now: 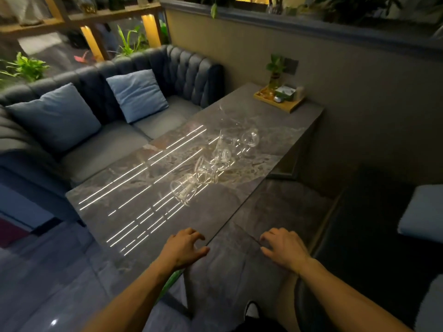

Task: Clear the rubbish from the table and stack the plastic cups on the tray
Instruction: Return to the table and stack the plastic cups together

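Note:
Several clear plastic cups lie tipped over in a loose row down the middle of the grey marble table [134, 202]. The nearest cup [184, 189] lies on its side; the farthest cup [250, 138] lies toward the wall end. A wooden tray [291, 108] sits at the table's far corner. My left hand [185, 248] hovers at the table's near corner, fingers spread, holding nothing. My right hand [285, 248] hangs over the floor beside the table's right edge, fingers spread and empty. Both hands are well short of the cups.
The wooden tray holds a potted plant [275, 70] in a glass jar and small items. A dark blue sofa [100, 149] with two light blue cushions runs along the table's left side. A wall stands right of the table, and a light seat [424, 212] sits at far right.

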### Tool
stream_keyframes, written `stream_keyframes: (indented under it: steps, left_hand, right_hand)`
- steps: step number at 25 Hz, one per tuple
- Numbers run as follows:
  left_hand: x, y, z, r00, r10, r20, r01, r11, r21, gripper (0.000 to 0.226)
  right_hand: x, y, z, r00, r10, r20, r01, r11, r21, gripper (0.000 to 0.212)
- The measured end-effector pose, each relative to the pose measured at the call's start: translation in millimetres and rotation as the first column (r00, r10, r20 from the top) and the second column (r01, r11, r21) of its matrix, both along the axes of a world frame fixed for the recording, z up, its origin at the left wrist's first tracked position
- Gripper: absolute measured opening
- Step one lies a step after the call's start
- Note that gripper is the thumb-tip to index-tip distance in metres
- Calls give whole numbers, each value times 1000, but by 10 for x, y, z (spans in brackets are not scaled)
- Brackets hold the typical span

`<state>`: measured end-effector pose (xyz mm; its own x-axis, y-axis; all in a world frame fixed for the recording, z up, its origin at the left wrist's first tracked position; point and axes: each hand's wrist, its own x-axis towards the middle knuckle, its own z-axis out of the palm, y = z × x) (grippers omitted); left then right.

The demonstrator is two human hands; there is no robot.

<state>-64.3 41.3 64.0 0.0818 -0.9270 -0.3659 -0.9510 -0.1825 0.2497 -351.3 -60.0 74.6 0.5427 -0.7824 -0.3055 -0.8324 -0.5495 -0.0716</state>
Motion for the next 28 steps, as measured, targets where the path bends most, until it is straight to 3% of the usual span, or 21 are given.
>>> stream_keyframes:
  steps: [11,22,28]
  left_hand:
    - [-8,-375,-14,975,211,68,-218,968,122,53]
    - [647,-733,-271,888,458,30,-458,881,117,65]
    - [1080,-1010,-386,805,591,-52,-584,804,109,82]
  right_hand:
    - [209,-1044,-77,968,243,-58,-239,968,71,41]
    - [1254,-2012,-176,914,398,-78,-390,915,102,39]
    - [1951,-2453,-158,924,379,-47,-378,925,31,49]
